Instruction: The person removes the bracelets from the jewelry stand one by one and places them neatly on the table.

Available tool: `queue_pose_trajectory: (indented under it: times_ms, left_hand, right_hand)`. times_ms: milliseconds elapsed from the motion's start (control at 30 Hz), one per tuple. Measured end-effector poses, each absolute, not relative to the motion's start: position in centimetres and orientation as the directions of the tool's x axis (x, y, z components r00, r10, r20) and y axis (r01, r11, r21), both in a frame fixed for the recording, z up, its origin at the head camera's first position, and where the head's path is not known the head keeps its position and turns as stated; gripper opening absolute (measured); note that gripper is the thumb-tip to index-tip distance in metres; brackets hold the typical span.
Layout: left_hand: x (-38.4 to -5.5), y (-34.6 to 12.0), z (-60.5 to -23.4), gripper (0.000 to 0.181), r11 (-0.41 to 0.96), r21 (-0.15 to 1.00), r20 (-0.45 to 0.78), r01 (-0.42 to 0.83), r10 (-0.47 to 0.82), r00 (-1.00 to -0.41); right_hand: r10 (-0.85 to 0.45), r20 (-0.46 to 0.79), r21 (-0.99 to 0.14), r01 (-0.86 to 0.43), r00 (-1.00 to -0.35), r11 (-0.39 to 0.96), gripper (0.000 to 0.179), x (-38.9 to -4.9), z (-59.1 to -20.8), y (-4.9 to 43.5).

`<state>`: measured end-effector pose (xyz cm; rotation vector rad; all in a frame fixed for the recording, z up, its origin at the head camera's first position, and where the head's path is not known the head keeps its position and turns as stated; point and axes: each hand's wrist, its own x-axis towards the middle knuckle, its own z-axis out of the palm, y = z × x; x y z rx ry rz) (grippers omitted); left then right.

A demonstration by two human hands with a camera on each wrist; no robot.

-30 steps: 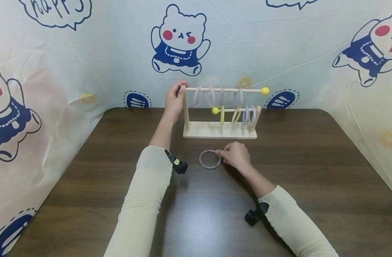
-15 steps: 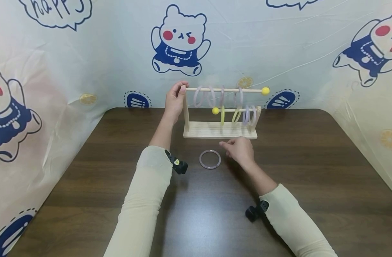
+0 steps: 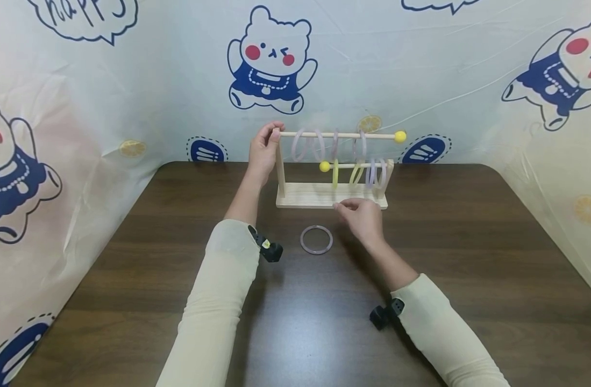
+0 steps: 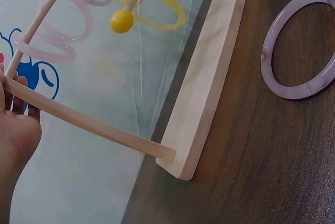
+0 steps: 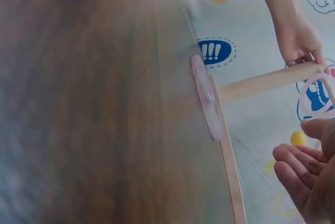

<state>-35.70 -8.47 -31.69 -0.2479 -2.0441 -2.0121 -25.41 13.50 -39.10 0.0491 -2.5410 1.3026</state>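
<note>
My left hand (image 3: 263,156) grips the top of the left post of a pale wooden bangle stand (image 3: 305,196). Several pink and purplish bangles (image 4: 89,17) hang from the stand's upper rod. Yellow bangles (image 3: 335,177) and lavender bangles (image 3: 370,174) hang on the lower rod. Flat on the table, in front of the stand, lies a marbled purple bangle (image 4: 268,51). My right hand (image 3: 363,219) hovers by the front edge of the stand's base, to the right of that bangle and apart from it. Its fingers (image 5: 296,169) are loosely bent with nothing between them.
Yellow balls cap the rod ends, the upper ball (image 3: 400,137) at right and the lower ball (image 3: 325,166) near the middle. Behind the dark wooden table (image 3: 469,242) hangs a printed cloth (image 3: 179,80) with cartoon bears.
My right hand has let go of the purple bangle and moved away from it, up toward the stand's base. The bangle stays flat on the table. My left hand has not moved.
</note>
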Motion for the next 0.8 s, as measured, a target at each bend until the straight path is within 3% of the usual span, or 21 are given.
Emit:
queue_pose_trajectory:
  times_ms: [233,500,800]
  left_hand:
    - [-35.8,-8.5,-31.6,0.033,0.023,0.954,0.298,0.298,-0.056,-0.953]
    - [-35.8,-8.5,-31.8,0.032,0.037,0.953,0.304,0.302,-0.065,-0.951]
    - [-35.9,-8.5,-31.8,0.032,0.048,0.952,0.305,0.302,-0.064,-0.95]
  right_hand:
    - [0.156,0.342,-0.812,-0.208,-0.927,0.546,0.029,-25.9,-38.9,13.8]
    - [0.189,0.473,-0.725,-0.259,-0.861,0.638,0.035,-26.5,-38.0,14.7]
    - [0.237,0.491,-0.731,-0.248,-0.838,0.636,0.034,-27.5,-36.1,16.2]
